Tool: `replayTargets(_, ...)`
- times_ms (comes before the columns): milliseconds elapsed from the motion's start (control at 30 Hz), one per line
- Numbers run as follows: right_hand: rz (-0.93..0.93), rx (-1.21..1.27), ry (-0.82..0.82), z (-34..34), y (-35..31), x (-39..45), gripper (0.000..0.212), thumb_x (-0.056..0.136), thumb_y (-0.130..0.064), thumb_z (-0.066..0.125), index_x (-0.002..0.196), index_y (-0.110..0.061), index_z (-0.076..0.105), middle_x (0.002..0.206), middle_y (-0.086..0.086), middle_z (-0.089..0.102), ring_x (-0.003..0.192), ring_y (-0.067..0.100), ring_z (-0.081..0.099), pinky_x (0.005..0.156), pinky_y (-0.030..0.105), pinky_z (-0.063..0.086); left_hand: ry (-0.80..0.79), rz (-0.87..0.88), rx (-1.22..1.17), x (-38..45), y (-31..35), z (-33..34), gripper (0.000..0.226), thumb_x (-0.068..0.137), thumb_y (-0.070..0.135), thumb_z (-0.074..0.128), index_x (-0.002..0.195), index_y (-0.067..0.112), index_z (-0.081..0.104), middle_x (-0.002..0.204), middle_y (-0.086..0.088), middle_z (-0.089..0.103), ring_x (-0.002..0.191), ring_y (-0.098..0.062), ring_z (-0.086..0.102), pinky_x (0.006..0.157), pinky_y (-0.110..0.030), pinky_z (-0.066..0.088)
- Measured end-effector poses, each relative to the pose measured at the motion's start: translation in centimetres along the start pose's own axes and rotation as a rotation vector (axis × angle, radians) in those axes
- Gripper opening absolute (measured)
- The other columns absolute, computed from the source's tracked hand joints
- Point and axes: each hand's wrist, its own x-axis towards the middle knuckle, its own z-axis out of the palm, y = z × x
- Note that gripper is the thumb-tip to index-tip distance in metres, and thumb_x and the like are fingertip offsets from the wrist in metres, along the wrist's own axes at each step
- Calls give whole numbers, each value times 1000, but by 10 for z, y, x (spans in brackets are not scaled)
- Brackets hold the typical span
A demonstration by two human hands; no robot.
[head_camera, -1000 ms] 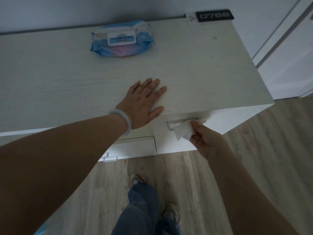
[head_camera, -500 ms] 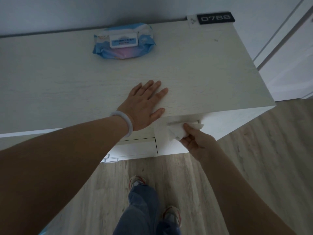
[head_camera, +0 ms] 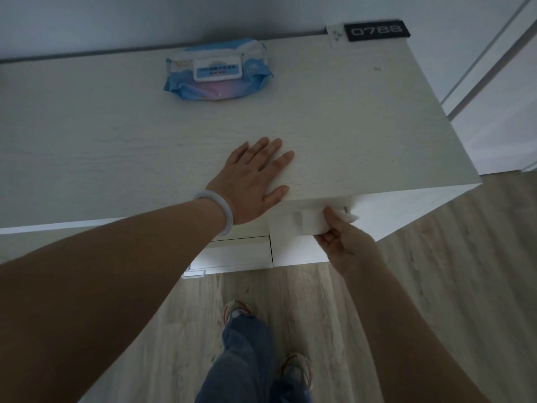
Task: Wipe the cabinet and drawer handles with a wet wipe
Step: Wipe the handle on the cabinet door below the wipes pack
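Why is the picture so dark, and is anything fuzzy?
Head view: the room is dimly lit, so the cabinet top looks grey; the wipe under the right hand is smeared by motion blur; the left hand is sharp; the wide lens bends the cabinet's edges.

Blue wipes pack [head_camera: 218, 71] lies flat on the pale wood-grain top, far side, near the wall. Black plate [head_camera: 376, 31] reading 0788 at far right corner, small white tag [head_camera: 336, 36] touching its left. Grey plank floor [head_camera: 436, 271] below. Jeans [head_camera: 247, 359], sneakers [head_camera: 236, 311].
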Motion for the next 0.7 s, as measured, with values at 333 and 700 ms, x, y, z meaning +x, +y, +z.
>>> replayTargets(333,-110,-5,54,-3,-5,-3,10,88,0,63,97,-3,64,113,14,68,104,24,64,93,43,52,-4,-1,5,0,0,0,67,93,57,14,152,26,15,160,-6,16,148,-25,13,119,-46,13)
replayTargets(700,-373,-378,207,-7,13,3,21,81,-19,75,91,-4,64,89,5,68,85,19,65,83,47,57,0,-1,2,0,0,-1,67,93,57,15,152,25,18,160,-7,18,147,-26,16,119,-46,14)
